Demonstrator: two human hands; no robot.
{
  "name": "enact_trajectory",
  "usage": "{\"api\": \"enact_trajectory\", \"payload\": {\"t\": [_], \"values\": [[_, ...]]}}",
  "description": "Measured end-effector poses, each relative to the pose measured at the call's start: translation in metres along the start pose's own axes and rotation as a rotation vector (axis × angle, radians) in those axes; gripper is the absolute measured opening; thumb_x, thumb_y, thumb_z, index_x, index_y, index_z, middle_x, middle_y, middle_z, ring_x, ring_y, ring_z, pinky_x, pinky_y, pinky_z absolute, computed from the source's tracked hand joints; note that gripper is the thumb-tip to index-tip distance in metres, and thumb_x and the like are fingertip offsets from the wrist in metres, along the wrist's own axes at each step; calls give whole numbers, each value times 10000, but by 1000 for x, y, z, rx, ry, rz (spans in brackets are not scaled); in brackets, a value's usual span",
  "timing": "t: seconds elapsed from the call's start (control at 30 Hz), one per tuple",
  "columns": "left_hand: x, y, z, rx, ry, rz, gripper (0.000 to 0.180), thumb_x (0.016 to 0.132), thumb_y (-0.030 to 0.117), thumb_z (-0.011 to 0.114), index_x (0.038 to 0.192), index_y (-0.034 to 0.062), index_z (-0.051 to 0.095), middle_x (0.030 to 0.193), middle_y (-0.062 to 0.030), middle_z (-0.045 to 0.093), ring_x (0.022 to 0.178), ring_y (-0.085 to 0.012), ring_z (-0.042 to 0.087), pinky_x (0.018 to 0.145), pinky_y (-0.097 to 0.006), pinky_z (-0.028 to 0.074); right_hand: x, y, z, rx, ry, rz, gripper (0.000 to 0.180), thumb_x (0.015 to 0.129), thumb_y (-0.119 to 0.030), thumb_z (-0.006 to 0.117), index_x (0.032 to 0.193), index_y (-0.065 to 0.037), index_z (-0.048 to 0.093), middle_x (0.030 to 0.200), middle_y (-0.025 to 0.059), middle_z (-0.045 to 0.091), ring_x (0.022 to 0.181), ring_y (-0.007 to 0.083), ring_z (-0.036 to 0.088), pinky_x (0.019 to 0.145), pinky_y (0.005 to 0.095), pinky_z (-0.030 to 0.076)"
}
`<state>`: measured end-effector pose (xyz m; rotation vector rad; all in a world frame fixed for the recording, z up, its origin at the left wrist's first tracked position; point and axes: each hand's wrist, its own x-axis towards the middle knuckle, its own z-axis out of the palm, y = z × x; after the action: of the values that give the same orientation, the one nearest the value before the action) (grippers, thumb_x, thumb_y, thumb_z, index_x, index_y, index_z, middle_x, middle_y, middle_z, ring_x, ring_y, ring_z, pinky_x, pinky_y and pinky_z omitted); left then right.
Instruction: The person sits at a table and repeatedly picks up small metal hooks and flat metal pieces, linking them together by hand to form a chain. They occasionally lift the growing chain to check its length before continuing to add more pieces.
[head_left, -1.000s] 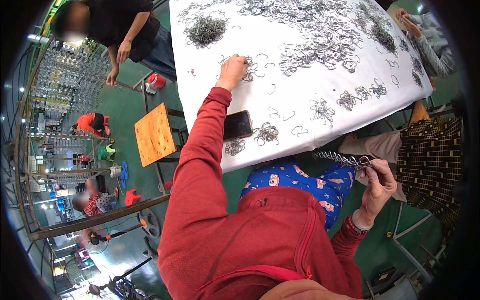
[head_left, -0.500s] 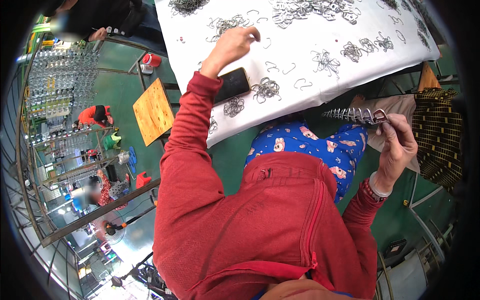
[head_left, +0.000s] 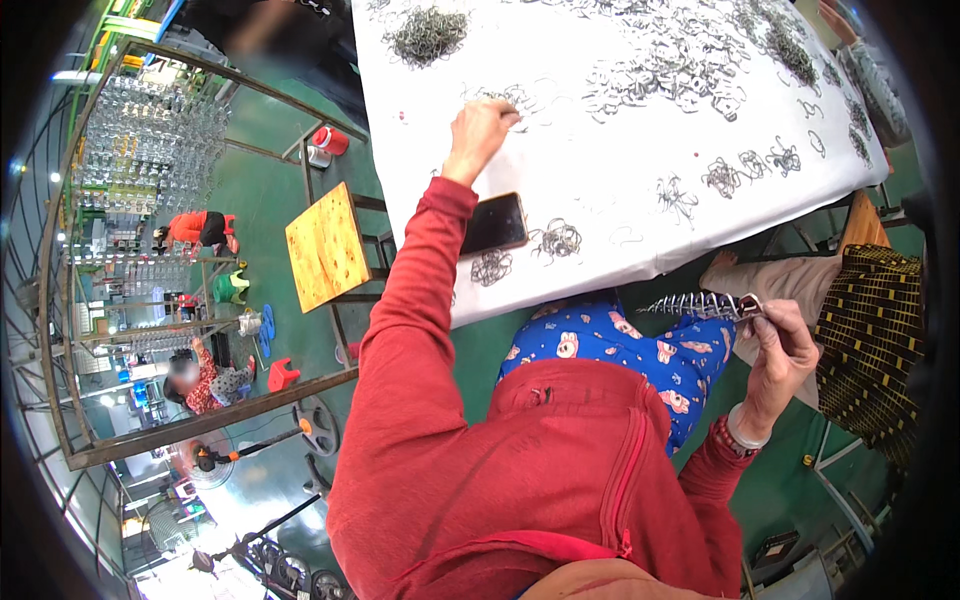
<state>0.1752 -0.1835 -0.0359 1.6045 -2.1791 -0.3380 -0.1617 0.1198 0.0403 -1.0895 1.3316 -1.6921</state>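
Note:
My left hand [head_left: 480, 135] is over the white-covered table [head_left: 590, 165], its fingers pinched together at the edge of a loose pile of bent wire hooks [head_left: 520, 100]. Whatever is between those fingertips is too small to make out. A dark phone [head_left: 495, 224] lies near my left wrist, beside two small heaps of wire hooks [head_left: 556, 239]. Off the table's front edge, my right hand [head_left: 782, 360] grips one end of a row of silver metal hooks [head_left: 695, 305]. The row sticks out leftward above my blue patterned trousers [head_left: 590, 335].
A big spread of metal pieces [head_left: 670, 75] covers the far middle of the table. A dark wire heap [head_left: 428, 36] sits far left. Left of the table stands a wooden-topped stool [head_left: 328, 247]. Another person's bare foot and light trousers [head_left: 780, 280] show at right. Metal railing [head_left: 215, 418] runs at left.
My head view has shifted, so the table appears lower and further right. The left hand's fingers have gone down to the wire hook pile. My right hand keeps hold of the row of hooks.

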Motion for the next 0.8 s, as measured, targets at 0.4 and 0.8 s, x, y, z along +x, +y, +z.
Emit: {"api": "enact_trajectory", "payload": {"t": [0.4,0.8], "values": [[64,-22,57,256,-87,97,147,731,227,703,796,107,757,779,-168,690,756,-342,677,717,-432,538,5,-15,9,-61,57,29,149,762,161,614,855,54,659,843,96,606,688,129,574,623,232,467],[47,47,29,-194,81,399,193,911,29,446,1035,-38,578,976,-220,616,929,-385,582,836,-419,448,13,-4,-10,88,46,25,131,807,23,679,935,17,703,871,46,665,739,79,624,665,211,505]]}}
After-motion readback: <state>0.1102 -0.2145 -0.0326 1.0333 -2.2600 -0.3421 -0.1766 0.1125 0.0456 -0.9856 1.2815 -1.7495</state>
